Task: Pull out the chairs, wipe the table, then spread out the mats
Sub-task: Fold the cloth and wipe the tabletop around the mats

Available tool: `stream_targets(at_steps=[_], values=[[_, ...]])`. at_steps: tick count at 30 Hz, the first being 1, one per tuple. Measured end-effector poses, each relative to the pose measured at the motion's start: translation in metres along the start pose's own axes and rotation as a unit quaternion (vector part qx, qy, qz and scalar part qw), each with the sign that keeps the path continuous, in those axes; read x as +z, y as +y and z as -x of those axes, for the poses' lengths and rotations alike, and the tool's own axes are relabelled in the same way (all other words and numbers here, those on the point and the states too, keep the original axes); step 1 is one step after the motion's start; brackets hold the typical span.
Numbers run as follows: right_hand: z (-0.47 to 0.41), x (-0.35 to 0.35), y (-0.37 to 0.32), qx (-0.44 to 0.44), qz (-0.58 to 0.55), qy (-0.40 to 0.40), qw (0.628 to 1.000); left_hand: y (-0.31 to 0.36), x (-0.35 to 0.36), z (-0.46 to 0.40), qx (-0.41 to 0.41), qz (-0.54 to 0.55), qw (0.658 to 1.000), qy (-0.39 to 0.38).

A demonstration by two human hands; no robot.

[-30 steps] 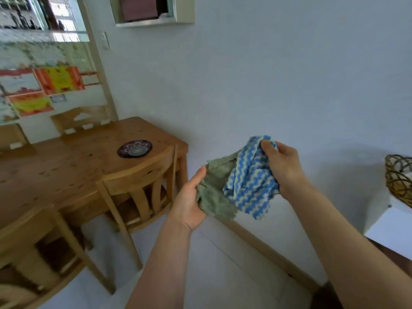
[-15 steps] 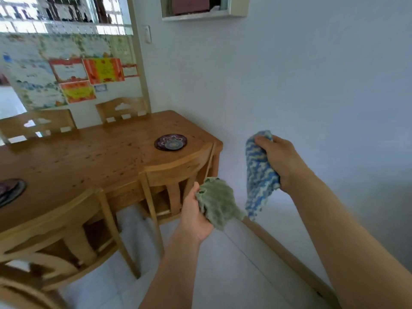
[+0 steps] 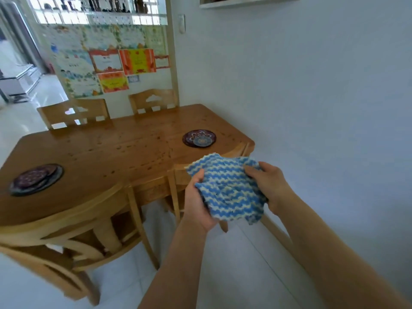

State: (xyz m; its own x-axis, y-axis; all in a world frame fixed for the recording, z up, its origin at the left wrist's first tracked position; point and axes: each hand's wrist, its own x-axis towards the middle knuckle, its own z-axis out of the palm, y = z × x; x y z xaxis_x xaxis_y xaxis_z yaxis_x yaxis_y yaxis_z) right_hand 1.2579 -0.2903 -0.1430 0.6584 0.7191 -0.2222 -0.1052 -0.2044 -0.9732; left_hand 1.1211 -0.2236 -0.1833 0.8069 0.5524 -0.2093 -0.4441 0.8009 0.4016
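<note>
- While the chairs sit tucked under the table [image 3: 107, 152], the first step looks not yet begun; the near left chair [image 3: 66, 237] has its backrest against the table edge, and two more chairs [image 3: 75, 112] stand along the far side.
- On the left of the tabletop lies a stack of round dark mats [image 3: 35, 179]; a single round mat [image 3: 199, 138] lies near the right end.
- Just in front of the near right chair [image 3: 176, 188], the left hand [image 3: 198, 208] pinches the left edge of a blue and white striped cloth [image 3: 227, 188], fingers curled round it.
- On the cloth's right edge the right hand [image 3: 269, 186] grips it the same way, so the cloth is stretched between both hands, in the air beside the table's right end.
- My judgement: to do this well, tuck the cloth into one hand, free the other, and draw each chair straight back by the top of its backrest, well clear of the table edge, before any wiping.
- The mats should be lifted off before wiping, or the cloth will only go round them.
- Compared with half a second ago, the hands have come together on the striped cloth, and the green cloth that the left hand held is out of sight; I cannot tell whether it sits behind the striped one.
</note>
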Motion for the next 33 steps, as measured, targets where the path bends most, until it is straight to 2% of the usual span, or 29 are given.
stream_targets(at_steps=[4, 8, 10, 13, 15, 17, 21, 23, 28, 33], values=[[-0.043, -0.001, 0.002, -0.014, 0.02, 0.059, 0.998, 0.016, -0.006, -0.024, 0.0, -0.014, 1.0, 0.017], [-0.1, -0.008, 0.006, -0.029, 0.052, 0.119, 0.991, 0.029, -0.001, -0.066, 0.004, -0.075, 0.996, 0.043], [-0.126, -0.01, -0.002, -0.026, 0.017, 0.057, 0.998, 0.032, 0.006, -0.094, -0.007, -0.097, 0.994, 0.052], [-0.162, -0.016, -0.024, 0.057, -0.022, -0.173, 0.983, 0.035, 0.023, -0.14, -0.033, -0.128, 0.99, 0.058], [-0.191, -0.029, -0.032, 0.077, -0.031, -0.245, 0.966, 0.037, 0.037, -0.172, -0.045, -0.142, 0.987, 0.059], [-0.231, -0.044, -0.04, 0.053, -0.001, -0.219, 0.974, 0.039, 0.05, -0.209, -0.048, -0.15, 0.986, 0.057], [-0.292, -0.057, -0.049, -0.052, 0.037, -0.061, 0.996, 0.047, 0.05, -0.262, -0.057, -0.139, 0.984, 0.097], [-0.324, -0.059, -0.051, -0.083, 0.046, -0.02, 0.995, 0.054, 0.044, -0.288, -0.042, -0.15, 0.981, 0.116], [-0.389, -0.052, -0.059, -0.13, 0.046, -0.023, 0.99, 0.079, 0.039, -0.35, 0.048, -0.266, 0.946, 0.176], [-0.462, -0.032, -0.08, -0.186, 0.039, -0.016, 0.982, 0.128, 0.044, -0.425, 0.15, -0.312, 0.909, 0.231]])
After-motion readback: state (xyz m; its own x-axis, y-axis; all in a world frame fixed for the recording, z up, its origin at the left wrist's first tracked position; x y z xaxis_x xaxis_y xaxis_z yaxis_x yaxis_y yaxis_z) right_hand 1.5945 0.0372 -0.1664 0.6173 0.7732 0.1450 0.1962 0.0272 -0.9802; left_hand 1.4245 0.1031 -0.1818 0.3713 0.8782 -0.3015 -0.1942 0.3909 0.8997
